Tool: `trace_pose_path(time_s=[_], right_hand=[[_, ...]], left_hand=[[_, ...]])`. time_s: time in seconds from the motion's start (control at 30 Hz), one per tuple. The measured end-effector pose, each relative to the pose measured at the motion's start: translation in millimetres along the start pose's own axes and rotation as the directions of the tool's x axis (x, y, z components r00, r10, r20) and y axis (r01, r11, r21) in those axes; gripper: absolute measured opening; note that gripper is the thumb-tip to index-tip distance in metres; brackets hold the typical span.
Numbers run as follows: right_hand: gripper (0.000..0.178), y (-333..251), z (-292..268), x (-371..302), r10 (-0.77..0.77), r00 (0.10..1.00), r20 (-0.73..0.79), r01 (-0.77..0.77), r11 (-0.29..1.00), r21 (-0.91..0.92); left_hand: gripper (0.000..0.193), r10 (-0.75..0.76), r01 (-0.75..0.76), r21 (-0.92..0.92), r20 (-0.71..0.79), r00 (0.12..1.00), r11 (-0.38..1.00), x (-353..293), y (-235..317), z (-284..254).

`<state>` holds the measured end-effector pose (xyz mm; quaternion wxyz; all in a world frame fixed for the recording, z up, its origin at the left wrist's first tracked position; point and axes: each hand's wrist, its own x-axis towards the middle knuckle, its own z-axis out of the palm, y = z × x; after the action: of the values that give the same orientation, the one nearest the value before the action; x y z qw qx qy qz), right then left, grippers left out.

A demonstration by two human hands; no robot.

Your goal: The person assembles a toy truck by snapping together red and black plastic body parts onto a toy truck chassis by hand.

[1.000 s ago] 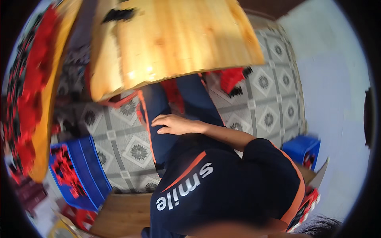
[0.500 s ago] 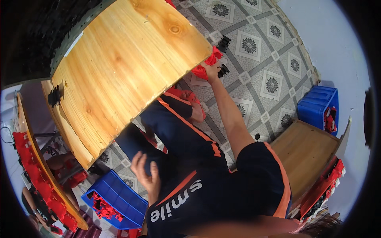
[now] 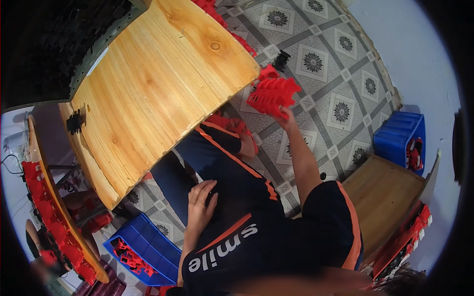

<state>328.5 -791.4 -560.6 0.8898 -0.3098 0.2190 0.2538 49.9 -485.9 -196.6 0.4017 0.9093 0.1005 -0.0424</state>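
My right hand [image 3: 284,117] is closed on a row of red plastic parts [image 3: 274,96], joined or stacked side by side with toothed edges. It holds them low, over the tiled floor just past the table's right corner. Over my dark trousers, my left hand [image 3: 200,204] lies with its fingers stretched out and nothing in it. A black spool-shaped part [image 3: 282,60] is on the floor beyond the red parts. My right foot in a red sandal [image 3: 252,143] is partly hidden by the table.
A wooden table [image 3: 148,89] spans the upper left, with a black part [image 3: 75,122] on it. Blue crates [image 3: 148,241] with red parts stand at lower left and right. A low wooden board [image 3: 385,197] lies at right. More red parts [image 3: 61,227] line a curved table at left.
My right hand has drawn back from beside the table corner, bringing the red parts into fuller view. My left hand has come down onto my lap.
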Motion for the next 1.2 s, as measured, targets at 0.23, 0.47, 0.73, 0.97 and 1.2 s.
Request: trace_pose_path(time_s=[0.23, 0.47, 0.73, 0.97, 1.2], right_hand=[[0.068, -87, 79, -154, 0.070, 0.924, 0.376, -0.116, 0.988, 0.101], [0.073, -78, 247, -197, 0.098, 0.742, 0.664, 0.258, 0.871, -0.417], [0.066, 32, 509, -229, 0.638, 0.418, 0.646, -0.028, 0.720, -0.693], [0.039, 105, 555, -182, 0.104, 0.549, 0.830, 0.810, 0.181, -0.558], [0.040, 109, 538, -117, 0.098, 0.648, 0.755, 0.629, 0.489, -0.604]], left_hand=[[0.077, 0.402, -0.396, 0.083, -0.087, 0.911, 0.915, 49, 38, -6], [0.071, 0.637, -0.510, 0.384, -0.417, 0.648, 0.770, 61, 52, -43], [0.082, -0.193, -0.076, -0.543, -0.422, 0.886, 0.836, 14, -15, -235], [0.067, -0.453, 0.361, -0.313, -0.307, 0.837, 0.878, 74, -142, -314], [0.074, 0.347, 0.246, 0.619, -0.676, 0.650, 0.746, 98, -64, -194]])
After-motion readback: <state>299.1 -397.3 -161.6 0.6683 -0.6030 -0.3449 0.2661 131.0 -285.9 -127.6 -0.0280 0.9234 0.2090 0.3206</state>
